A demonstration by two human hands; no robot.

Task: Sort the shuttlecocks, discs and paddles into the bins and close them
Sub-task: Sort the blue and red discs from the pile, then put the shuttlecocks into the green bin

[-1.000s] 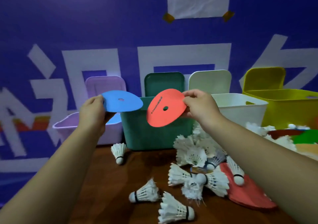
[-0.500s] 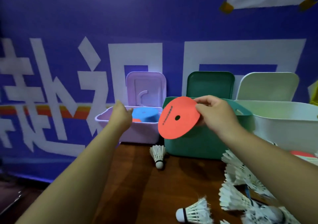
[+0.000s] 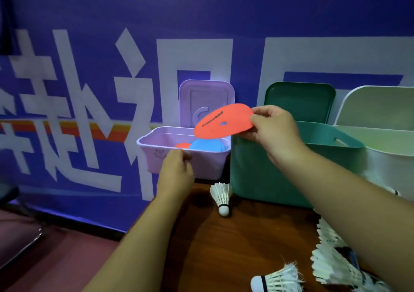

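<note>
My right hand (image 3: pixel 274 132) pinches an orange-red disc (image 3: pixel 223 124) by its right edge, tilted flat just above the right side of the open lilac bin (image 3: pixel 154 155). Inside that bin lie a blue disc (image 3: pixel 207 144) and part of another orange disc (image 3: pixel 182 145). My left hand (image 3: pixel 175 170) hovers in front of the bin's front wall, holding nothing, its fingers loosely curled. The bin's lid (image 3: pixel 206 100) stands upright against the wall. One shuttlecock (image 3: pixel 221 196) lies on the brown table (image 3: pixel 224 247) before the bins; others lie at the lower right (image 3: pixel 277 279).
A teal bin (image 3: pixel 268 175) with raised dark green lid (image 3: pixel 299 103) stands right of the lilac bin, then a white bin (image 3: pixel 389 161) with pale lid. The blue banner wall is close behind. The table's left edge drops to a dark red floor.
The blue disc has left my left hand and lies in the lilac bin; that hand has dropped back to the bin's front. My right hand has carried the orange disc left and tilted it over the bin.
</note>
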